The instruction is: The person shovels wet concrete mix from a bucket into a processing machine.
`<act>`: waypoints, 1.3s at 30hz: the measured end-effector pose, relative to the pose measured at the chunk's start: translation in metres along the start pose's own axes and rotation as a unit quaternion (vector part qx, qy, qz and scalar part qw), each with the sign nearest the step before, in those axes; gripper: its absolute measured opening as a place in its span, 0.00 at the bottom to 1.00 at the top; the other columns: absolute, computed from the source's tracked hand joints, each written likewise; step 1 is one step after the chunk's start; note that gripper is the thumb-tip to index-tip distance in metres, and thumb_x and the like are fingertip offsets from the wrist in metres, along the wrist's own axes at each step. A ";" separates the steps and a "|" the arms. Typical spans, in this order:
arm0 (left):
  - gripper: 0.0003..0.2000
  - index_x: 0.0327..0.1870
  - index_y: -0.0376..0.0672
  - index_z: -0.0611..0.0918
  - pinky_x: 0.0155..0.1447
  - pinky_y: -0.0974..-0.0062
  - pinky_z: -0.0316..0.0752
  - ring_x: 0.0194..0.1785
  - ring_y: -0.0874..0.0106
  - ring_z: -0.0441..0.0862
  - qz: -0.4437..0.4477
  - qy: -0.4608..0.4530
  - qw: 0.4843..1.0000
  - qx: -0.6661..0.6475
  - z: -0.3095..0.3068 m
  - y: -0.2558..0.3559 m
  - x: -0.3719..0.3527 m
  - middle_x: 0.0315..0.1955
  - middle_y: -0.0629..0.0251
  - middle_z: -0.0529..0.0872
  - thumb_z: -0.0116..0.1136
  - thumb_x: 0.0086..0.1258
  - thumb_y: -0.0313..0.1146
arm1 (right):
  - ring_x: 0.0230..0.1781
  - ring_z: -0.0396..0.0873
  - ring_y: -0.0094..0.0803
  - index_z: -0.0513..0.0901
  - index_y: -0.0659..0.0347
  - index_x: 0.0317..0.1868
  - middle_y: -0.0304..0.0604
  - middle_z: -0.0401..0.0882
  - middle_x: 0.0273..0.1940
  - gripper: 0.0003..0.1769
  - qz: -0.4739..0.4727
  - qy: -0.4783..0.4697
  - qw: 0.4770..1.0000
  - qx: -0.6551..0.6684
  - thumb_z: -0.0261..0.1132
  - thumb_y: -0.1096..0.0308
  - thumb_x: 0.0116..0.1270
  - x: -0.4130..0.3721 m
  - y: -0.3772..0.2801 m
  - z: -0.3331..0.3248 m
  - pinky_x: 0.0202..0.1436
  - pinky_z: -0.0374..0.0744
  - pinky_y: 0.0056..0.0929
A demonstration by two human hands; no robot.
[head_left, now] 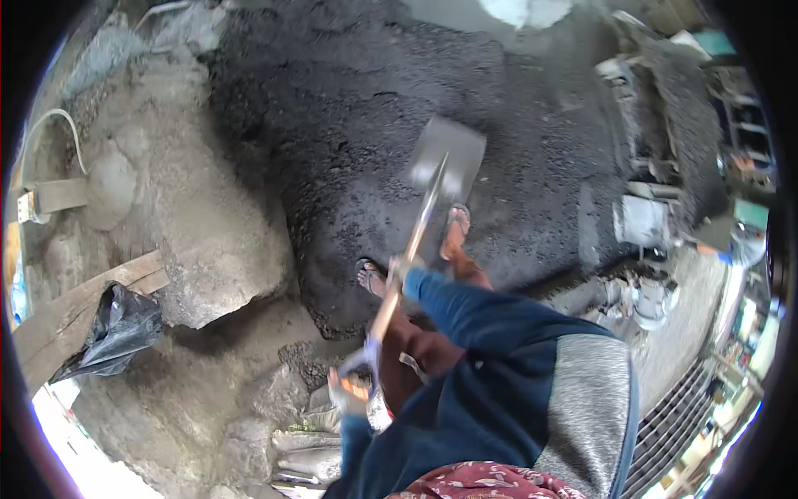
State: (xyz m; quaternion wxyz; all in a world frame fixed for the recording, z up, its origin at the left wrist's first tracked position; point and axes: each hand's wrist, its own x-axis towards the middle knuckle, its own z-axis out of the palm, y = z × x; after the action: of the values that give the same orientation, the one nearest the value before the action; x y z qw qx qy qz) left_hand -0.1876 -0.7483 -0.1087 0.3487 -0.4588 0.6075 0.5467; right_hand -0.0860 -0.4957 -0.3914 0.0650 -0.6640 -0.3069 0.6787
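A shovel [389,309] slants across the middle of the head view. Its flat metal blade [449,156] points away from me, low over the dark gravelly mix [357,158]; no load shows on it. My left hand [351,394] is closed round the purple D-shaped handle at the near end. Further down, my right hand [405,273] wraps the wooden shaft, somewhat blurred. Both arms are in dark blue sleeves. My sandalled feet stand on either side of the shaft, one of them close behind the blade.
To the left rises a rough concrete block [208,216], beside a wooden plank [91,316] and a black plastic sheet [125,328]. Grey-crusted equipment [644,220] lines the right side. A metal grating [673,416] lies at lower right. Crumpled sacks [307,453] rest near my left arm.
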 end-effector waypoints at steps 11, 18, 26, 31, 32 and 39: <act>0.11 0.49 0.46 0.83 0.33 0.74 0.74 0.30 0.74 0.75 0.242 0.078 0.962 0.099 0.067 -0.096 0.152 0.32 0.72 0.78 0.57 0.73 0.39 | 0.19 0.73 0.41 0.74 0.54 0.29 0.41 0.72 0.21 0.14 0.355 -0.155 0.904 0.184 0.57 0.58 0.74 0.175 0.015 0.028 0.25 0.78 0.47; 0.16 0.25 0.47 0.72 0.19 0.74 0.64 0.17 0.76 0.69 0.216 0.098 0.971 0.009 0.117 -0.111 0.123 0.17 0.71 0.69 0.61 0.69 0.45 | 0.16 0.71 0.36 0.73 0.53 0.34 0.40 0.71 0.23 0.10 0.250 -0.012 0.948 0.197 0.54 0.61 0.75 0.157 -0.014 -0.003 0.22 0.78 0.48; 0.22 0.25 0.51 0.73 0.22 0.69 0.63 0.15 0.71 0.66 0.046 -0.069 0.996 0.024 0.064 -0.121 0.081 0.14 0.72 0.69 0.57 0.66 0.59 | 0.17 0.72 0.36 0.73 0.52 0.35 0.36 0.72 0.23 0.05 0.144 -0.067 0.890 0.427 0.55 0.68 0.72 0.051 -0.052 -0.106 0.23 0.75 0.46; 0.23 0.25 0.48 0.74 0.18 0.70 0.63 0.13 0.72 0.66 0.036 -0.190 0.977 0.093 0.139 -0.084 0.000 0.12 0.71 0.69 0.50 0.66 0.61 | 0.20 0.72 0.37 0.73 0.51 0.36 0.36 0.74 0.26 0.04 -0.002 0.006 0.912 0.410 0.56 0.70 0.71 -0.038 -0.190 -0.185 0.27 0.76 0.46; 0.23 0.25 0.49 0.74 0.17 0.71 0.62 0.12 0.73 0.66 0.063 -0.209 0.969 0.114 0.168 -0.072 -0.031 0.12 0.72 0.68 0.49 0.66 0.61 | 0.20 0.72 0.36 0.73 0.51 0.36 0.36 0.75 0.27 0.04 -0.042 -0.016 0.891 0.452 0.57 0.71 0.71 -0.047 -0.211 -0.204 0.27 0.76 0.46; 0.25 0.24 0.47 0.69 0.20 0.79 0.61 0.18 0.78 0.69 0.450 -0.453 0.754 0.157 0.379 0.019 -0.267 0.15 0.71 0.69 0.54 0.70 0.60 | 0.24 0.72 0.32 0.73 0.53 0.34 0.33 0.68 0.23 0.08 -0.305 -0.172 0.752 0.559 0.63 0.67 0.72 -0.205 -0.517 -0.332 0.37 0.78 0.41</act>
State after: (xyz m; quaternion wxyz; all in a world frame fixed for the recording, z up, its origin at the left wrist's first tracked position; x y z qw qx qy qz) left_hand -0.1455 -0.3285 0.0843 0.3638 0.2299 0.5920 0.6814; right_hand 0.0842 -0.0724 0.0680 0.5740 -0.2525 -0.0649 0.7762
